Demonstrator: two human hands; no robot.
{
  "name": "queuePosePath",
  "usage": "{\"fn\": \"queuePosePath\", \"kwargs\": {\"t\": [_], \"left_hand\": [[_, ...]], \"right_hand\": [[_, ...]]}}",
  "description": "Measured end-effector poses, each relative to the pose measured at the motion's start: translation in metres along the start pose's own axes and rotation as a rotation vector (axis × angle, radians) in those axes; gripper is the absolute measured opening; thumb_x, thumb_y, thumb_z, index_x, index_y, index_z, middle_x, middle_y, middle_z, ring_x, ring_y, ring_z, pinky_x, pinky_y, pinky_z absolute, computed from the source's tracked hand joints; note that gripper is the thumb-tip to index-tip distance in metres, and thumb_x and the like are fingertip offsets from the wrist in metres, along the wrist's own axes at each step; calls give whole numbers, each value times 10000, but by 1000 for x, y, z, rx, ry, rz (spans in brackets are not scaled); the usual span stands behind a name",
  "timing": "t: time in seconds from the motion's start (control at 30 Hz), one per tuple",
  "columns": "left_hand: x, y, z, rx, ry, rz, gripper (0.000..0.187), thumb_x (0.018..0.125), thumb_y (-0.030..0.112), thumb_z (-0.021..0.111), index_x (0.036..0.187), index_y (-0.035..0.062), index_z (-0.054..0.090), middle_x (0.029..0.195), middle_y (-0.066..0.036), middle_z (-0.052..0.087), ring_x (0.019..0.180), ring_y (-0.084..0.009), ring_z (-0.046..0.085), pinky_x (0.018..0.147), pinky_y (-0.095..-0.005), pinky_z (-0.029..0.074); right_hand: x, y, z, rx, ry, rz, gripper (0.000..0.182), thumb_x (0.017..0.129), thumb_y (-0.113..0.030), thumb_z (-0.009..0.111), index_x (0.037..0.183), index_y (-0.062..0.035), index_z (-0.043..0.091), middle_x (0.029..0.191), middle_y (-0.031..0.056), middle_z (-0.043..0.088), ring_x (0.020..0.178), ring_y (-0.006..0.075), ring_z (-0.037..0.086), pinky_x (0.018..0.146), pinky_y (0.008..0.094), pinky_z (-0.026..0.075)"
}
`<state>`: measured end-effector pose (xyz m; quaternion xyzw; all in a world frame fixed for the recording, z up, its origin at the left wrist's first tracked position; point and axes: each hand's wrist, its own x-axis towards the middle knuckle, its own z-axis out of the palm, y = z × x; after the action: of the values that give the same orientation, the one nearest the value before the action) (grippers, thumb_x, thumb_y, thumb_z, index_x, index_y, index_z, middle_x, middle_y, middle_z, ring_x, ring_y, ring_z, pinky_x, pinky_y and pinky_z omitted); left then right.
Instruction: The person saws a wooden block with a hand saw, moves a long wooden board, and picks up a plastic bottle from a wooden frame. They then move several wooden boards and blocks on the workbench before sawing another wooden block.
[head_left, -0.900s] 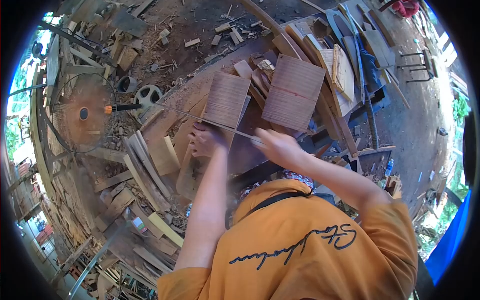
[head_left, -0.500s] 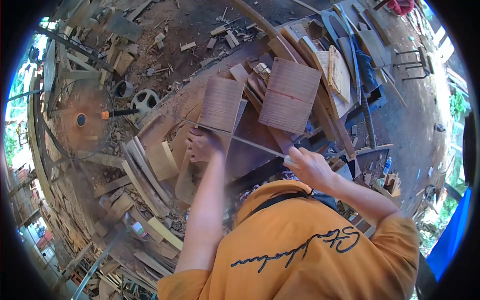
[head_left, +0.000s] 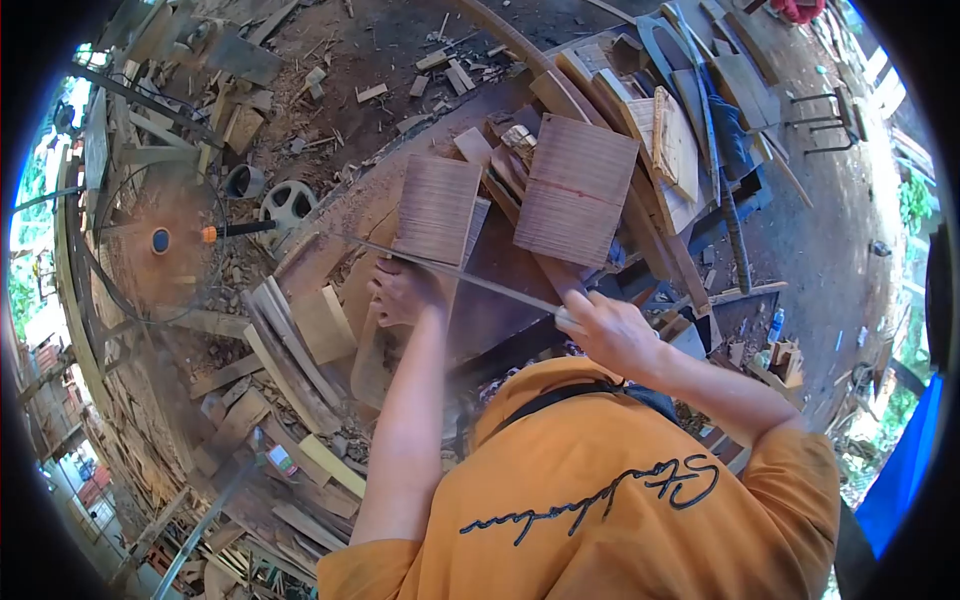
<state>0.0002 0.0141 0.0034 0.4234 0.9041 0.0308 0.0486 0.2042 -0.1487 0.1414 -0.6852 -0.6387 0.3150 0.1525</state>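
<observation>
Your right hand [head_left: 607, 328] is closed around the near end of a long thin tool [head_left: 480, 283], which slants across the near edge of a ridged wooden board [head_left: 437, 208]. Your left hand [head_left: 405, 292] sits at that edge, below the tool; you cannot tell here whether it grips or only presses. The tool looks light and stiff, best held by its pale end [head_left: 568, 318]. The board is probably rigid and dusty to touch, best steadied by its sides. Another flat, squarish board [head_left: 577, 190] beside it has fine stripes and a reddish line
</observation>
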Motion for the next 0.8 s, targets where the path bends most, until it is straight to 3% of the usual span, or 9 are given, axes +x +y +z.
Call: {"fn": "queuePosePath", "kwargs": {"t": [0.07,0.13,0.17,0.3,0.47,0.57,0.63,0.8], "left_hand": [[2,0,-1,-9,-63,-34,464,969,498,328,1231,200,569,1233,-73,571,1150,-336,486,968,-539,315],[-1,2,-4,30,-10,11,478,995,446,279,1069,123,623,1130,-108,603,1095,-348,521,884,-545,363],[4,3,-4,26,14,15,478,995,446,279,1069,123,623,1130,-108,603,1095,-348,521,884,-545,363],[-4,5,2,40,34,118,480,999,442,275,1039,114,623,1110,-117,593,1063,-349,527,874,-533,362],[-4,-2,1,42,64,185,475,999,441,281,1010,111,622,1087,-122,588,1043,-349,529,864,-524,365],[-7,2,-6,49,20,183,451,998,432,291,1031,115,609,1103,-116,584,1049,-354,526,869,-518,366],[-7,4,-11,108,1,217,404,984,413,321,1065,123,591,1108,-117,578,1057,-355,522,863,-518,370],[-13,2,-11,132,16,335,353,960,386,354,1050,127,577,1090,-105,577,1016,-345,539,839,-510,378]], "right_hand": [[47,2,40,94,58,-97,227,898,-239,615,964,-57,496,725,177,590,657,382,627,555,461,518],[95,-9,74,115,20,-120,244,886,-226,623,985,-56,478,761,194,593,684,402,620,579,475,511],[109,-15,80,98,-17,-96,245,889,-225,617,988,-58,469,784,205,597,699,409,620,593,482,511],[75,-20,66,182,80,-103,246,898,-240,614,974,-57,467,788,207,595,713,415,623,604,491,509],[2,-12,29,99,-32,94,265,913,-272,609,982,-51,481,764,194,586,706,406,622,598,497,504],[58,-16,74,161,126,-70,251,908,-245,606,981,-44,474,785,197,598,704,419,621,585,497,503],[111,-34,90,156,8,-2,235,910,-225,594,982,-46,460,807,204,601,725,420,623,604,491,506],[85,-35,88,162,66,-16,241,917,-199,582,997,-35,426,812,222,601,741,414,635,631,479,521]]}}
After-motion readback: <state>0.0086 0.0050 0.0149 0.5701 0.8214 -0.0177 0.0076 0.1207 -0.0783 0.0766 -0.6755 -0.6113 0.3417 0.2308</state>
